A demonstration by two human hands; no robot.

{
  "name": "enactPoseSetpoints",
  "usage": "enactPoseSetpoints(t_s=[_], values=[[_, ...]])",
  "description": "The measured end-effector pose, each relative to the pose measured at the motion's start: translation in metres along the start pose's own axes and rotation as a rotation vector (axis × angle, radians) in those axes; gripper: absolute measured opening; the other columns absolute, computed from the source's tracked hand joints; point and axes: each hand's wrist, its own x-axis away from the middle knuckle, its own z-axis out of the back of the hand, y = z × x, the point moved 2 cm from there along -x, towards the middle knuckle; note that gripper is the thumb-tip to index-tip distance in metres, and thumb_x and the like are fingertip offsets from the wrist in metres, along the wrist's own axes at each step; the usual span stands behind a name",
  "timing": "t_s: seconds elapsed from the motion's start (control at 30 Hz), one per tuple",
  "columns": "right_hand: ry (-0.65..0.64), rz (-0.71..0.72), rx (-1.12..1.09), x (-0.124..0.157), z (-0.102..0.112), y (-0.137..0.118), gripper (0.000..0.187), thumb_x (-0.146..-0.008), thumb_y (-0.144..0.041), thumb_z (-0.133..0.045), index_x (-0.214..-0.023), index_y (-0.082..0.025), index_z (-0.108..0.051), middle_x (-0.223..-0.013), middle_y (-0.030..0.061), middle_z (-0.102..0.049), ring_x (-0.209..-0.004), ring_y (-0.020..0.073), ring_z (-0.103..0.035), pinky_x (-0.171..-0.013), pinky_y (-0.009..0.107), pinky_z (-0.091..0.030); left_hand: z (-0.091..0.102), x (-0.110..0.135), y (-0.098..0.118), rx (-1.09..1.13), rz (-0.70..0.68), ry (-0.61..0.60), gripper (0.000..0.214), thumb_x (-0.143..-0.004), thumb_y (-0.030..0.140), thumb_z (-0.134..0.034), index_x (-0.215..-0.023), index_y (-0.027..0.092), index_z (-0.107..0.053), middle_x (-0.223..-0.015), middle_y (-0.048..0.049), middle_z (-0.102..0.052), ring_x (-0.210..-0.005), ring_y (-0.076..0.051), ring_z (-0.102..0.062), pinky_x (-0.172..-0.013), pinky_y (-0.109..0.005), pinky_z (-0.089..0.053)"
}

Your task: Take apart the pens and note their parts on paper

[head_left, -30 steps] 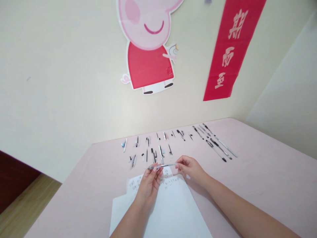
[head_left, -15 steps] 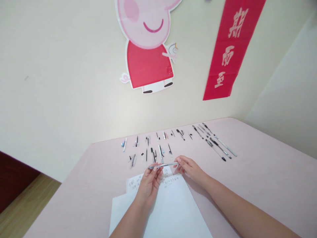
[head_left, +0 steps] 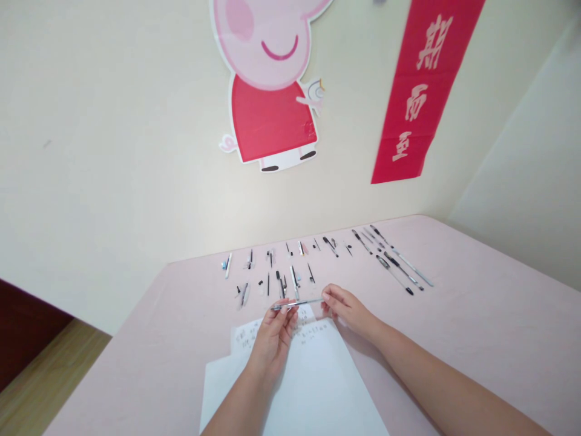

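Observation:
My left hand (head_left: 275, 333) is closed around a slim clear pen (head_left: 293, 304) with a dark end, held nearly level above the sheets of paper. At the pen's right end, the fingers of my right hand (head_left: 342, 307) pinch its thin, pale part; whether this is the barrel or a refill I cannot tell. Under my left hand lies a sheet with handwriting (head_left: 247, 334), partly covered by a larger white sheet (head_left: 318, 381). Just beyond my hands are small groups of pen parts, among them a white pen barrel (head_left: 294, 278) and a black pen piece (head_left: 311, 274).
A pink-covered table (head_left: 149, 357) stands against the wall. Two rows of pens and pen parts lie along its far side, including a white pen (head_left: 229, 265). Several whole pens are grouped at the right, such as a clear black-capped pen (head_left: 394, 275). A pig cutout (head_left: 275, 121) hangs above.
The stretch of pen between my hands looks thinner and paler near my right fingers, which have shifted very slightly. My left hand stays in place; the table items have not moved.

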Motion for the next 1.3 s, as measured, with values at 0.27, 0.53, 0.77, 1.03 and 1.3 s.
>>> enactPoseSetpoints(t_s=[0.27,0.53,0.77,1.03,1.3], values=[[-0.005,0.032,0.098,-0.002,0.001,0.007,0.050,-0.086,-0.056,-0.036,-0.060,-0.017,-0.052,-0.055,0.0003,-0.053,-0.054,0.0114,-0.048,-0.055,0.024,-0.038,0.001,0.001,-0.002,-0.020,0.006,-0.019,0.013,-0.073,0.006,-0.063,-0.084,0.012,-0.064,-0.086,-0.0069,-0.069,-0.077,-0.013,-0.066,-0.069,-0.021,-0.055],[-0.012,0.020,-0.009,0.002,0.000,-0.004,0.037,-0.082,-0.055,-0.046,-0.075,-0.019,-0.049,-0.063,-0.0007,-0.055,-0.056,0.0116,-0.049,-0.054,0.023,-0.039,-0.001,0.000,-0.001,-0.022,0.001,-0.002,0.012,-0.075,0.006,-0.061,-0.085,0.012,-0.065,-0.085,-0.0063,-0.070,-0.077,-0.012,-0.066,-0.071,-0.020,-0.054],[0.010,0.030,0.133,-0.001,0.001,0.003,0.047,-0.084,-0.057,-0.038,-0.062,-0.017,-0.050,-0.057,0.0000,-0.053,-0.055,0.0118,-0.048,-0.055,0.024,-0.038,0.000,0.002,-0.002,-0.028,0.005,-0.010,0.012,-0.075,0.006,-0.062,-0.085,0.012,-0.065,-0.087,-0.0065,-0.069,-0.078,-0.013,-0.066,-0.071,-0.020,-0.054],[-0.003,0.025,0.015,0.001,0.000,-0.002,0.041,-0.081,-0.058,-0.044,-0.072,-0.018,-0.049,-0.062,0.0003,-0.055,-0.056,0.0120,-0.049,-0.053,0.023,-0.038,0.000,0.001,-0.002,-0.035,-0.001,-0.011,0.012,-0.076,0.006,-0.061,-0.085,0.013,-0.065,-0.086,-0.0051,-0.069,-0.078,-0.012,-0.065,-0.072,-0.020,-0.054],[-0.013,0.026,0.127,-0.002,0.000,0.005,0.053,-0.084,-0.060,-0.034,-0.055,-0.017,-0.048,-0.052,0.0004,-0.051,-0.052,0.0117,-0.047,-0.055,0.025,-0.037,0.004,0.000,-0.004,-0.054,-0.001,-0.073,0.013,-0.072,0.011,-0.066,-0.085,0.013,-0.065,-0.087,-0.0054,-0.070,-0.080,-0.013,-0.065,-0.074,-0.021,-0.053]])
